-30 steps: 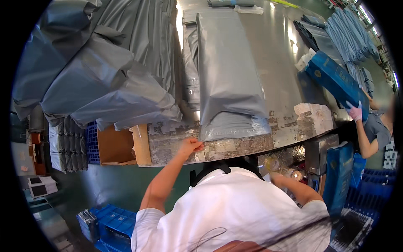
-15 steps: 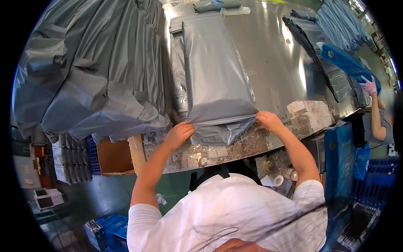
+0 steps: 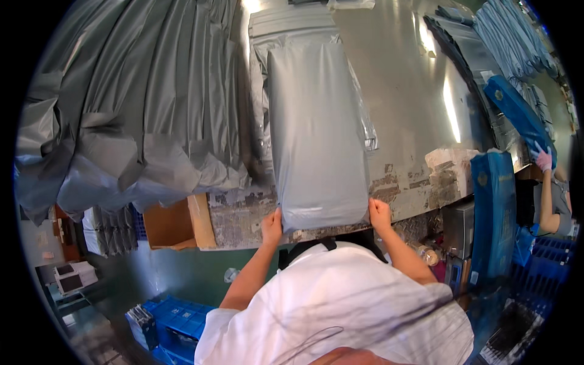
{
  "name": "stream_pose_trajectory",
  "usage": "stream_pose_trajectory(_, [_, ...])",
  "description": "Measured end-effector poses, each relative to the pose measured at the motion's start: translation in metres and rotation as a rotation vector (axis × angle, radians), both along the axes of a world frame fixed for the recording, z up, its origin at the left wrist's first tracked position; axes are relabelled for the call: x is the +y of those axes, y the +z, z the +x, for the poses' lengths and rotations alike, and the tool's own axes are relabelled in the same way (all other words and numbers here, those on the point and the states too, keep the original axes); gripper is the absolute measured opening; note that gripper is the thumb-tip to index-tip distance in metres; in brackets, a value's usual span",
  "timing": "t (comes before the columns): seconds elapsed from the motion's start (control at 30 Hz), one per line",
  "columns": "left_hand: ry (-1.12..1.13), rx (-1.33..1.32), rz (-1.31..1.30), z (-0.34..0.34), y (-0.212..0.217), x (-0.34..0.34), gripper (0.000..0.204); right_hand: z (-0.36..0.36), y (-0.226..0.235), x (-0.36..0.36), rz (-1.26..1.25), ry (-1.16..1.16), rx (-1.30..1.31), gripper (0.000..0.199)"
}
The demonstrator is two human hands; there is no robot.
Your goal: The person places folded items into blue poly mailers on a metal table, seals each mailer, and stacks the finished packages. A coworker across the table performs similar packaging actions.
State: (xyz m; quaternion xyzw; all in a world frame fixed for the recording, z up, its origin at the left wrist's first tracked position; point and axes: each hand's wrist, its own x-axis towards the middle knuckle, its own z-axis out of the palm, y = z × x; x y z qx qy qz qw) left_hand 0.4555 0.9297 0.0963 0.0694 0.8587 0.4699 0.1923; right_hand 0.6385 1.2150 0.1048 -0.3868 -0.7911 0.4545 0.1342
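The left hand (image 3: 271, 226) and the right hand (image 3: 379, 214) each pinch a near corner of a filled grey plastic bag (image 3: 316, 134). The bag lies flat between them on the shiny worktop (image 3: 413, 103). A heap of grey bags (image 3: 134, 103) sits beyond the left hand.

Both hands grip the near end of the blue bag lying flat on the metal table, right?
Not quite: the bag is grey, not blue, as the head view shows. The left hand and right hand do grip its near end, flat on the metal table.
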Motion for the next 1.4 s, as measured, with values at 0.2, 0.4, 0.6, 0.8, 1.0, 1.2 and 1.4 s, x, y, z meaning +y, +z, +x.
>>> stream_pose_trajectory(0.2, [-0.154, -0.025, -0.027, -0.017, -0.02, -0.002, 0.032, -0.021, -0.005, 0.028, 0.006, 0.09, 0.023, 0.029])
stream_pose_trajectory(0.4, [0.385, -0.608, 0.743, -0.022, 0.036, 0.066, 0.055, -0.065, 0.038, 0.011, -1.323, -0.168, 0.356, 0.06])
stream_pose_trajectory(0.6, [-0.14, -0.396, 0.658, 0.001, 0.183, 0.066, 0.058, -0.023, 0.109, -0.006, -1.32, -0.189, 0.435, 0.058])
stream_pose_trajectory(0.8, [-0.544, 0.288, 0.453, -0.008, 0.289, 0.038, 0.071, -0.041, 0.154, -0.021, -1.141, -0.063, 0.884, 0.066])
stream_pose_trajectory(1.0, [-0.418, 0.654, 0.762, -0.05, 0.438, -0.013, 0.066, -0.155, 0.304, -0.005, -0.862, 0.346, 1.164, 0.061])
stream_pose_trajectory(1.2, [0.241, 0.824, 1.263, -0.121, 0.63, -0.061, 0.031, -0.247, 0.562, -0.089, -0.575, 0.805, 1.23, 0.066])
stream_pose_trajectory(1.4, [-0.29, 0.507, 1.108, -0.249, 0.656, -0.181, 0.031, -0.364, 0.612, -0.177, -0.679, 0.965, 1.166, 0.053])
